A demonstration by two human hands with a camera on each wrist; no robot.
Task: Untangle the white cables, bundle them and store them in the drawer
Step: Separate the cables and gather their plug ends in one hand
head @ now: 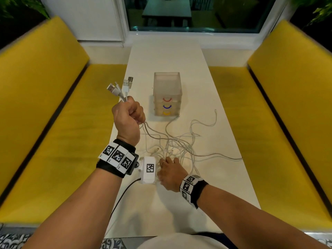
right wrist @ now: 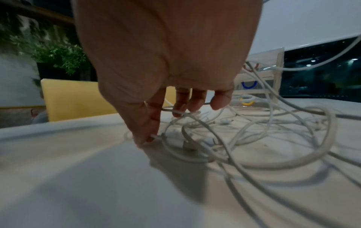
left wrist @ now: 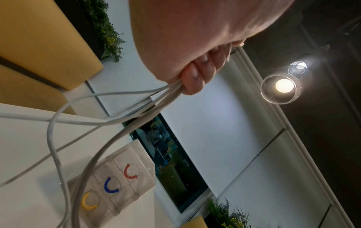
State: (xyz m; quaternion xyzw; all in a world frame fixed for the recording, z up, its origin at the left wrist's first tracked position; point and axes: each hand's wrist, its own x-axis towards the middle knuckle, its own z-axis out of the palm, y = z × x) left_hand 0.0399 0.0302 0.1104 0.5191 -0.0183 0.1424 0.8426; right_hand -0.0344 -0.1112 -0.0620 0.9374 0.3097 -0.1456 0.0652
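My left hand (head: 128,112) is raised above the table's left edge and grips several white cables (left wrist: 109,128) in a fist. Their USB plugs (head: 120,87) stick up out of it, and the cords trail down to a loose tangle of white cables (head: 179,144) on the table. My right hand (head: 168,170) reaches down into the near side of that tangle. In the right wrist view its thumb and forefinger (right wrist: 148,137) pinch a cable end (right wrist: 154,136) at the tabletop. A clear drawer unit (head: 167,94) with red, blue and yellow handles stands behind, its drawers closed.
The long white table (head: 224,186) runs away from me between two yellow benches (head: 45,123) (head: 287,123). A window (head: 188,13) closes the far end. A black lead (head: 122,196) hangs from my left wrist camera (head: 148,169) over the near left edge.
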